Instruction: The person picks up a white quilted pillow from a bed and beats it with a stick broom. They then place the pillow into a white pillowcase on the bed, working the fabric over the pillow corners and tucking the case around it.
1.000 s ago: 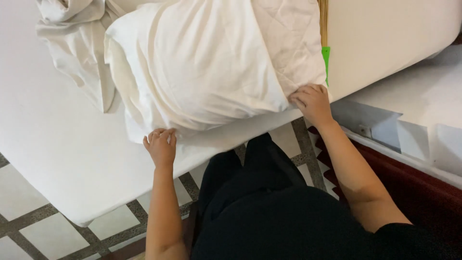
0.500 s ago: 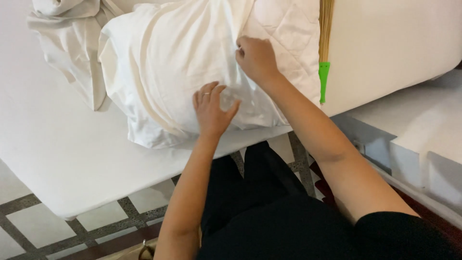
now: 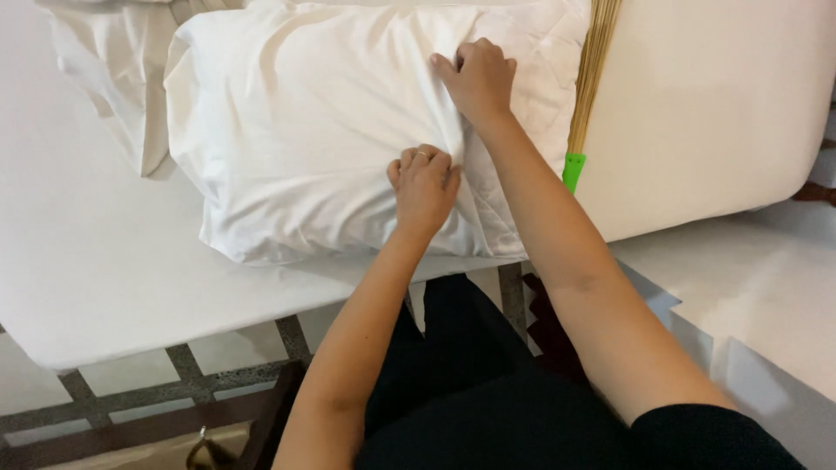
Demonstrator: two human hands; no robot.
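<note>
Both hands are on the one white pillow (image 3: 331, 130) lying on the white mattress (image 3: 104, 278). The left hand (image 3: 424, 184) is curled nearly closed, fingertips pinching a fold of the pillowcase near the pillow's right end. The right hand (image 3: 477, 78) sits just above it, also bunched tight, gripping the same raised ridge of cloth. One crumpled white sheet (image 3: 104, 78) lies beside the pillow at its left. One broom (image 3: 585, 96) with a green band lies along its right side.
</note>
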